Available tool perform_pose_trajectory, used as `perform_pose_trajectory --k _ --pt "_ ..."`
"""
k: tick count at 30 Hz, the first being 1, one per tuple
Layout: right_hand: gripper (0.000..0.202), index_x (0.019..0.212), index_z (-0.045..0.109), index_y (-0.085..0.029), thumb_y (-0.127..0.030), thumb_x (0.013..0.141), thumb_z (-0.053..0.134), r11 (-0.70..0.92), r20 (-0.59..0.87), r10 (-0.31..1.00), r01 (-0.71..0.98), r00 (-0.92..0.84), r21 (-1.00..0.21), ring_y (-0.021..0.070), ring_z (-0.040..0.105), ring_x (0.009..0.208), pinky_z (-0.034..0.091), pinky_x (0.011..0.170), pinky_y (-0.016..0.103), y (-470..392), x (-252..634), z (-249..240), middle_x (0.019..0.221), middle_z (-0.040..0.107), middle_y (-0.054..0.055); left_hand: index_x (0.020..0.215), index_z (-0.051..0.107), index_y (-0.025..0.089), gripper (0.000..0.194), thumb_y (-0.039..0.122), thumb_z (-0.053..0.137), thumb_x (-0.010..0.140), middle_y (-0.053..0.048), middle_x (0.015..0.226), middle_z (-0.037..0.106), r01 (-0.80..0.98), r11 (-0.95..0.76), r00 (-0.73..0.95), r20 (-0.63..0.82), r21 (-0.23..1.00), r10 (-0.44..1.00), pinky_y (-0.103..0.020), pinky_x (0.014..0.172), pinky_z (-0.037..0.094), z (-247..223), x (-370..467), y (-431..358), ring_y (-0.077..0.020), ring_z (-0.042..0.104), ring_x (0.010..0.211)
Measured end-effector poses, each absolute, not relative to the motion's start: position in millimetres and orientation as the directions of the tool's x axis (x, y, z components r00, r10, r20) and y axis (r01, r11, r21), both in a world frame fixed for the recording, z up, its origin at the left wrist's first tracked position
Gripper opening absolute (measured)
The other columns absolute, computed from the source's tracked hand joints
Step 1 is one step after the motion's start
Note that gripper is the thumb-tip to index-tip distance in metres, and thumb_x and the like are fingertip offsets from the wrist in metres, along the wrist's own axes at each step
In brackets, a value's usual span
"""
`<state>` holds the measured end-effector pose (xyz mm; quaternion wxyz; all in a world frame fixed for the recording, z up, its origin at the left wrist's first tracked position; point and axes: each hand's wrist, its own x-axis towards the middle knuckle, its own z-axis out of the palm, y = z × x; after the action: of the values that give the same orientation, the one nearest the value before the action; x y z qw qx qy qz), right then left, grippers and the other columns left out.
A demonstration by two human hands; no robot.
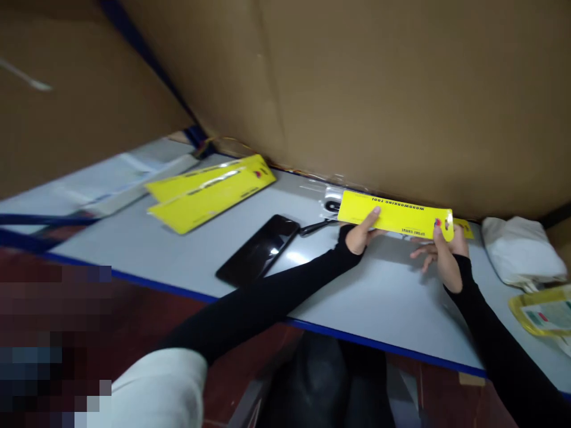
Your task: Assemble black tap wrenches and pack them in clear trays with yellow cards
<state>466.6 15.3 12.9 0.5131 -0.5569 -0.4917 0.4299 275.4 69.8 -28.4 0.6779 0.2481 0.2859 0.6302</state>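
Both hands pinching yellow card (pixel 395 217), left hand (pixel 359 235), right hand (pixel 446 255)

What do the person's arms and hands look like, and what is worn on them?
Both arms wear tight black sleeves reaching to the wrists. The left hand and right hand are bare, without gloves. A white garment covers the upper left arm.

A black phone (pixel 259 249) lies near two yellow cards (pixel 209 193).
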Motion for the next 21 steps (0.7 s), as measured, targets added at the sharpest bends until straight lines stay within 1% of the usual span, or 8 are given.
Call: perform_pose_trajectory --k 2,4,7,9,11,14,17,21 --pt "0.071 0.129 0.042 -0.027 -0.081 0.086 0.062 -0.055 -0.055 0.998 0.095 0.001 -0.994 0.0251 0.078 0.064 0.050 0.034 0.024 6.9 459.5 7.8 0.095 0.079 0.008 0.124 0.067 0.018 0.065 0.044 0.094 0.071 -0.019 0.129 0.075 -0.693 0.068 0.033 -0.063 0.717 0.997 -0.054 0.094 0.066 -21.5 274.6 65.0 -0.0421 0.069 0.124" --pt "0.073 0.131 0.047 -0.025 -0.083 0.088 0.057 -0.072 -0.075 0.997 0.084 -0.035 -0.994 0.0274 0.077 0.063 0.053 0.035 0.028 3.6 459.3 8.2 0.095 0.079 0.011 0.123 0.067 0.016 0.069 0.049 0.094 0.069 -0.020 0.125 0.076 -0.684 0.064 0.012 -0.077 0.727 0.997 -0.058 0.092 0.066 -14.0 271.5 60.8 -0.0437 0.071 0.119" --pt "0.080 0.120 0.061 -0.018 -0.086 0.079 0.063 -0.092 -0.092 0.996 0.037 0.011 -0.995 0.0302 0.075 0.058 0.053 0.033 0.035 5.2 463.7 22.0 0.098 0.079 0.016 0.117 0.067 0.015 0.069 0.054 0.093 0.067 -0.022 0.123 0.076 -0.672 0.096 0.042 -0.092 0.734 0.995 -0.058 0.087 0.067 -5.7 267.3 56.4 -0.0447 0.073 0.115" --pt "0.077 0.114 0.066 -0.018 -0.078 0.068 0.080 -0.126 -0.125 0.992 0.070 0.010 -0.990 0.0282 0.073 0.054 0.051 0.031 0.033 6.9 466.2 33.5 0.093 0.078 0.013 0.112 0.067 0.015 0.067 0.059 0.091 0.068 -0.022 0.121 0.077 -0.654 0.118 0.092 -0.076 0.747 0.993 -0.057 0.085 0.068 -2.6 266.9 56.3 -0.0455 0.073 0.114" --pt "0.070 0.108 0.070 -0.018 -0.065 0.061 0.092 -0.175 -0.188 0.980 0.156 -0.069 -0.972 0.0226 0.067 0.048 0.049 0.030 0.029 8.5 469.8 38.8 0.079 0.075 0.007 0.108 0.068 0.016 0.064 0.064 0.088 0.069 -0.021 0.115 0.078 -0.641 0.094 0.074 -0.060 0.762 0.995 -0.055 0.085 0.067 0.9 266.4 59.8 -0.0456 0.073 0.114" --pt "0.056 0.102 0.074 -0.017 -0.058 0.067 0.092 -0.190 -0.249 0.939 0.246 -0.236 -0.950 0.0154 0.060 0.045 0.048 0.033 0.024 11.2 480.5 32.5 0.069 0.069 0.003 0.105 0.066 0.018 0.062 0.067 0.085 0.072 -0.020 0.105 0.080 -0.641 -0.035 -0.065 -0.008 0.767 0.998 -0.053 0.092 0.064 10.3 258.2 71.5 -0.0439 0.073 0.115" --pt "0.047 0.106 0.074 -0.018 -0.053 0.078 0.087 -0.148 -0.232 0.914 0.260 -0.332 -0.954 0.0138 0.061 0.049 0.050 0.038 0.023 13.2 490.5 23.9 0.076 0.072 0.003 0.109 0.063 0.019 0.066 0.065 0.088 0.068 -0.017 0.101 0.081 -0.635 -0.202 -0.149 0.138 0.746 0.979 -0.053 0.100 0.060 22.6 240.6 83.2 -0.0409 0.072 0.119" --pt "0.048 0.102 0.074 -0.018 -0.051 0.072 0.091 -0.114 -0.200 0.920 0.255 -0.338 -0.960 0.0121 0.056 0.048 0.046 0.037 0.023 11.6 489.1 24.7 0.077 0.071 0.003 0.110 0.061 0.021 0.068 0.063 0.091 0.066 -0.014 0.099 0.082 -0.627 -0.294 -0.164 0.246 0.722 0.955 -0.051 0.104 0.057 33.0 226.4 83.9 -0.0369 0.074 0.118"
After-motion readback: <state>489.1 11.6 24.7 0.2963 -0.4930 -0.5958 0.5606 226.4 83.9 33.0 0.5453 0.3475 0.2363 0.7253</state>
